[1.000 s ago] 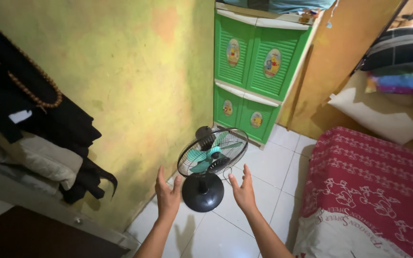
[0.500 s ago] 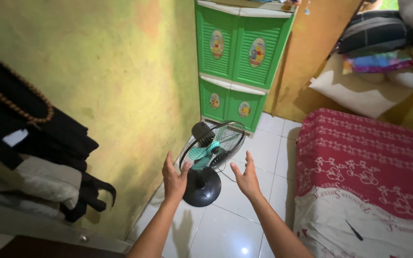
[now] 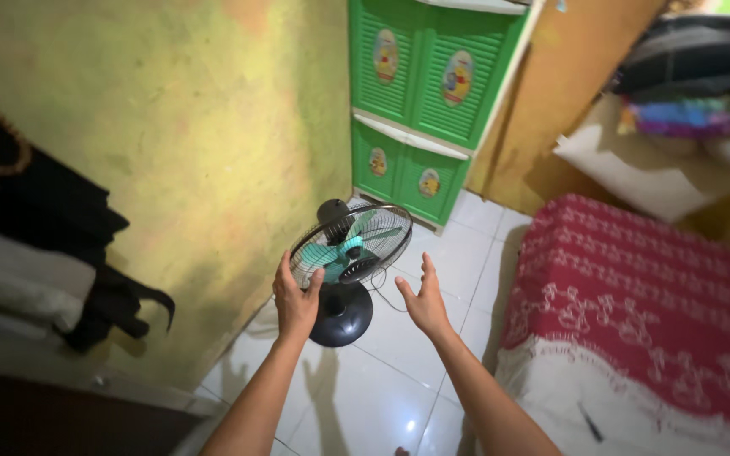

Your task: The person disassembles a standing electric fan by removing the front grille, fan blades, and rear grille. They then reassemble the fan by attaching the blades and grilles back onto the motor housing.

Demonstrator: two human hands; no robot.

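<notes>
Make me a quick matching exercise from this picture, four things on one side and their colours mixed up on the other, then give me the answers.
Things:
1. fan blades
2. fan base
3. bed cover
4. floor tiles

Colours:
A. white
B. red with white pattern
C. black
D. teal

Pairs: 1-D, 2-C, 3-B, 4-A

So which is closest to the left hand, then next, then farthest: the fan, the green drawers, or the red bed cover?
From the left hand:
1. Fan: right at the fingertips, on the floor by the yellow wall.
2. Green drawers: behind the fan, against the wall.
3. Red bed cover: far off on the right.
</notes>
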